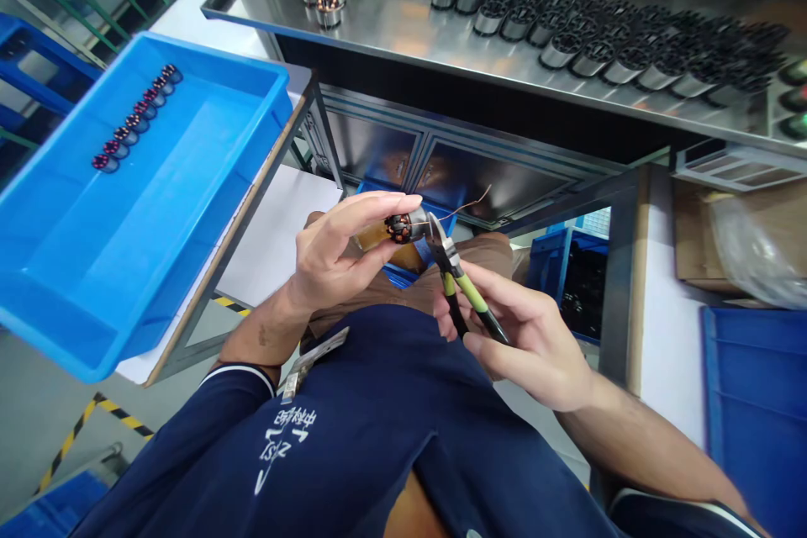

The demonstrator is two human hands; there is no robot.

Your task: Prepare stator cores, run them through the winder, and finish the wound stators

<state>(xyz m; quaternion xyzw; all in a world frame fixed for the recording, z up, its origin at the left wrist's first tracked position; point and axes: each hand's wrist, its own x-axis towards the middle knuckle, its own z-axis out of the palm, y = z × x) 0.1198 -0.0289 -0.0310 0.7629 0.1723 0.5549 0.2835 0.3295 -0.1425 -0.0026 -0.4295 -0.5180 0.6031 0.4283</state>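
Observation:
My left hand (346,248) grips a motor stator (413,225) between thumb and fingers, its copper windings facing left. A thin copper wire (467,205) sticks out from the stator toward the upper right. In my right hand (514,328) is a pair of cutting pliers (463,277) with green and black handles. The plier jaws are at the stator's right side, beside the wire; whether they touch the wire I cannot tell.
A blue tray (208,176) on the left holds a row of wound stators (135,122). On the metal bench (384,25) ahead stand several unwound black stator cores (593,59) and a few wound stators (329,10). Blue crates (756,387) and a cardboard box (699,227) are at right.

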